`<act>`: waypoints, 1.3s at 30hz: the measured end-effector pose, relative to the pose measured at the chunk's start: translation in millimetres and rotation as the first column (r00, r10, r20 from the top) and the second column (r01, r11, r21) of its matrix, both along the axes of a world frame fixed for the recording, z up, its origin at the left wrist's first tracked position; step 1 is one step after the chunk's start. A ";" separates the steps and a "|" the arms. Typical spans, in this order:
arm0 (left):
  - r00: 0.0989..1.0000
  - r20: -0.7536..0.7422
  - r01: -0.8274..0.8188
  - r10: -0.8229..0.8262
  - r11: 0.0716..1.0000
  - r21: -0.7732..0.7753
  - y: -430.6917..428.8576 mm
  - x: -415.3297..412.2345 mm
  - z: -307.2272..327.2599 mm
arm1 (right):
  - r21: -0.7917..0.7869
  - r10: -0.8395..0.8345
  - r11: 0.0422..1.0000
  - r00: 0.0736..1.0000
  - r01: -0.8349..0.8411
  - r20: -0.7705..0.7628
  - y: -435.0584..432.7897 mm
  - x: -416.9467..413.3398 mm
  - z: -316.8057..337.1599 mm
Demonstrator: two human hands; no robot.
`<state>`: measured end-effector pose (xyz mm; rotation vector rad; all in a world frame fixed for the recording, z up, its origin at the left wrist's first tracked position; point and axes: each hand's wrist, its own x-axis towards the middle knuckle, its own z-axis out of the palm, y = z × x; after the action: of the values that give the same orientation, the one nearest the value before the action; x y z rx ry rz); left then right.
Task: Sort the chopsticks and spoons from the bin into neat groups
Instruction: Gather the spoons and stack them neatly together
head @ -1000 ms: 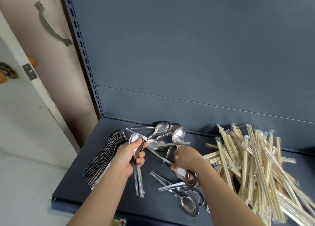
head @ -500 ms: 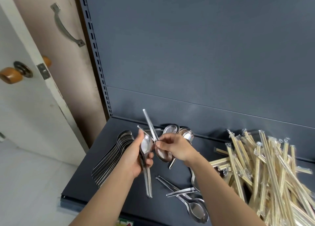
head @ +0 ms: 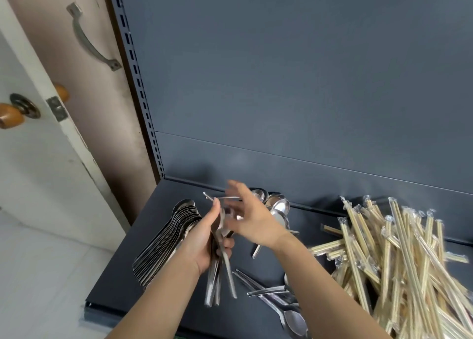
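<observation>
Landmark: spoon stack (head: 166,241), a long nested row of stainless spoons on the dark grey shelf (head: 120,274). Bowls overlap like scales w/ handles all one way, toward the shelf's front-left corner.

Left hand (head: 204,239) is just right of the spoon stack, raised a bit off the shelf. Fingers and thumb are curled round the held spoons (head: 213,282), a small bundle. Their thin flat handles hang down and fan out below the fist, shiny w/ grey reflections. Bowls are mostly hidden in the palm.

Right hand (head: 252,223) is right of the spoon stack, right next to the left hand. Fingers are spread apart and nothing is in it. It's motion-blurred, so can't tell if the fingertips touch the held spoons.

Back spoons (head: 280,208) are right of the spoon stack, by the rear wall and partly behind the right hand. A few oval mirror-bright bowls overlap here. One thin handle pokes out left, above the left thumb.

Front spoons (head: 281,303) are right of the spoon stack, nearer the front edge and crossed over each other. One bowl faces up.

Chopsticks (head: 399,262) are far right of the spoon stack. Pale bamboo pairs in clear plastic sleeves w/ crimped ends sit in a loose criss-cross heap, some running out of frame.

Left of the spoon stack, off the shelf, is a white door w/ a wooden knob (head: 10,116).
</observation>
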<state>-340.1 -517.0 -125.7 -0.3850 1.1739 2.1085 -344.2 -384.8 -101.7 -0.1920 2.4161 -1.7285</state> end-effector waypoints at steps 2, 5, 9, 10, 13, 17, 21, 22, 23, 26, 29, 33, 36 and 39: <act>0.999 0.032 -0.023 0.023 1.000 -0.017 -1.0 -1.2 -2.3 | -0.013 -0.232 0.973 0.973 0.232 -0.022 9.6 -6.5 -8.6; 0.997 0.019 -0.072 0.074 0.994 -0.079 -1.6 -3.7 -4.5 | 0.562 -0.330 0.766 0.941 0.312 -0.073 32.5 -14.5 -24.3; 0.992 0.005 -0.123 0.124 0.988 -0.093 -0.6 -7.4 -4.4 | 0.805 -0.195 0.580 0.981 0.120 -0.006 34.0 -5.6 -43.7; 0.992 0.003 -0.125 0.126 0.988 -0.090 -0.6 -7.9 -4.4 | 0.820 -0.184 0.557 0.982 0.133 -0.034 33.7 -5.4 -46.4; 0.990 0.016 -0.138 0.139 0.987 -0.086 -2.3 -9.5 -3.2 | 0.808 -0.236 0.564 0.971 0.170 -0.039 37.3 -8.9 -44.4; 0.990 0.022 -0.138 0.140 0.987 -0.085 -2.3 -10.7 -1.8 | 0.763 -0.330 0.602 0.943 0.236 -0.031 46.0 -12.6 -31.7; 0.989 0.015 -0.143 0.145 0.986 -0.084 -1.1 -12.7 -2.0 | 0.817 -0.172 0.524 0.970 0.239 -0.173 44.4 -18.1 -13.9; 0.989 0.011 -0.143 0.144 0.986 -0.084 -0.7 -13.3 -1.6 | 0.831 -0.149 0.506 0.973 0.229 -0.178 42.9 -19.7 -11.9; 0.989 0.008 -0.143 0.145 0.986 -0.084 -0.5 -13.7 -0.9 | 0.820 -0.167 0.521 0.971 0.236 -0.173 41.3 -21.2 -10.6; 0.990 -0.006 -0.143 0.143 0.986 -0.089 0.1 -13.9 -0.5 | 0.670 -0.335 0.680 0.939 0.298 -0.078 39.7 -23.3 -9.6; 0.991 -0.051 -0.126 0.122 0.987 -0.102 4.6 -13.3 0.3 | 0.260 -0.439 0.885 0.879 0.386 0.188 36.1 -19.7 -2.1; 0.989 -0.099 -0.112 0.107 0.992 -0.051 15.4 -8.6 5.9 | 0.119 -0.278 0.960 0.900 0.252 0.335 24.3 -11.1 5.2; 0.983 -0.103 -0.154 0.152 0.988 -0.015 23.4 -4.5 7.3 | 0.370 -0.258 0.913 0.946 0.172 0.195 13.6 -3.3 2.7; 0.975 -0.082 -0.211 0.208 0.977 -0.028 25.1 -0.2 5.0 | 0.416 -0.168 0.905 0.971 0.084 0.170 18.0 5.8 4.8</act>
<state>-340.3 -491.8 -120.7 -0.4641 1.2660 2.3041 -338.4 -366.8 -96.9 0.1903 2.6071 -1.1739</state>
